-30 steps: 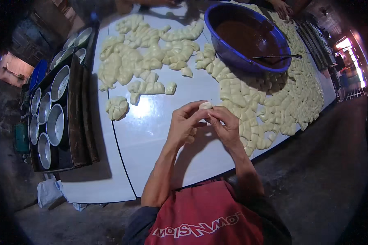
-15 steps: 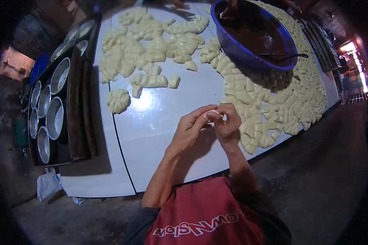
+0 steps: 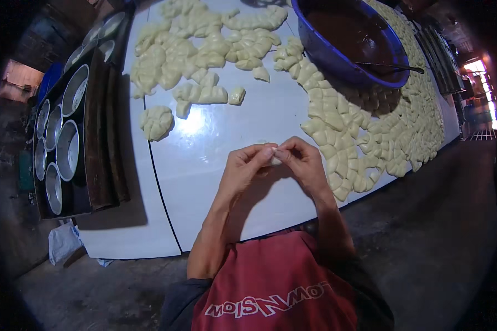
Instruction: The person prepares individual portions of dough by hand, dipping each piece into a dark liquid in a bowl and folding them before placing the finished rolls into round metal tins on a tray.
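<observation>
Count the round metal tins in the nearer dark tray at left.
6: top tin, centre tin, right tin, bottom tin, upper-left tin, lower-left tin. The tray wall may hide more.

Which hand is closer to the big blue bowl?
Right. The right hand is below the big blue bowl in the picture, slightly left; the left hand is farther left.

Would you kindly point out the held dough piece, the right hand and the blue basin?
Dough piece (image 3: 275, 161): head view, its exposed pale part.
Right hand (image 3: 305, 164): head view, its middle.
Blue basin (image 3: 331, 63): head view, outer wall.
</observation>
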`<state>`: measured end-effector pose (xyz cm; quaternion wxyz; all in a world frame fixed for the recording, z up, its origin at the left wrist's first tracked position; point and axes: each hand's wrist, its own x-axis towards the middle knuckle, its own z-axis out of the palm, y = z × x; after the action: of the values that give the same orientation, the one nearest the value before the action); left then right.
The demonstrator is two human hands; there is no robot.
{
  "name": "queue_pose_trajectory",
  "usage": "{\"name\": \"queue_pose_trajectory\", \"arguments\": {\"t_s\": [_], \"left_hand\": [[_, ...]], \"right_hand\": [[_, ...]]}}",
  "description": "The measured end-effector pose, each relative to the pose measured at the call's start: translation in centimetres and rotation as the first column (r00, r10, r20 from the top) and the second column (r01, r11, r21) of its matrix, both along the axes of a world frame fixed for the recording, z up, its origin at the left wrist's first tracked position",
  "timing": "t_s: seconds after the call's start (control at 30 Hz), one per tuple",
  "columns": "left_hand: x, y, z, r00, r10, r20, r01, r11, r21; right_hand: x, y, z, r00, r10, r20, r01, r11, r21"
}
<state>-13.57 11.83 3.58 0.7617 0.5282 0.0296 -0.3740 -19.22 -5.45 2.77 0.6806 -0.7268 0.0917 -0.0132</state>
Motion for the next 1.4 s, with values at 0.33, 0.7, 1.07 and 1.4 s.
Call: {"name": "queue_pose_trajectory", "arguments": {"t_s": [0.33,0.7,1.07,1.4], "left_hand": [[-0.8,-0.1,-0.3,0.983,0.164,0.089,-0.173,0.979,0.106],[4.3,1.1,-0.3,0.676,-0.396,0.621,-0.188,0.723,0.665],[5.8,-0.2,-1.1,0.673,-0.536,0.51,0.089,0.742,0.664],[5.3,1.1,-0.2,0.616,-0.487,0.618,-0.024,0.773,0.634]], "right_hand": [[-1.3,2.0,2.0,0.973,0.076,0.217,-0.007,0.954,-0.3],[1.1,-2.2,1.1,0.964,-0.074,-0.255,0.09,0.995,0.05],[1.8,-0.7,0.1,0.944,0.242,-0.225,-0.312,0.875,-0.369],[15.5,-3.3,-0.5,0.975,0.066,0.213,0.129,0.612,-0.78]]}}
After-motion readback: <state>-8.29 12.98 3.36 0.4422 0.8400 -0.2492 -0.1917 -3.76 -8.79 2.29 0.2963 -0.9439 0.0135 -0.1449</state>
